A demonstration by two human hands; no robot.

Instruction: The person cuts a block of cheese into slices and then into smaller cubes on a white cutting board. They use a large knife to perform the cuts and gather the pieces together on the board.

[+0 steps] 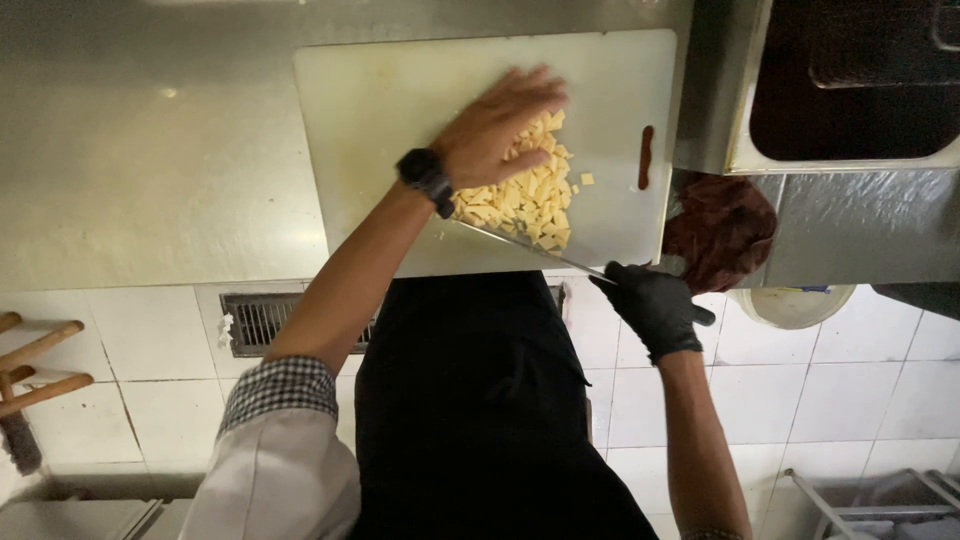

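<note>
Dozens of small pale-yellow cubes lie heaped on a white cutting board on the steel table.

Irregular and blocky, the cubes sit near the board's right half, one stray piece just beside the heap. Left hand, bare with a black wristwatch, rests flat with fingers spread on the heap. Right hand, in a black glove, is clamped on a knife whose blade lies against the heap's near edge.
</note>
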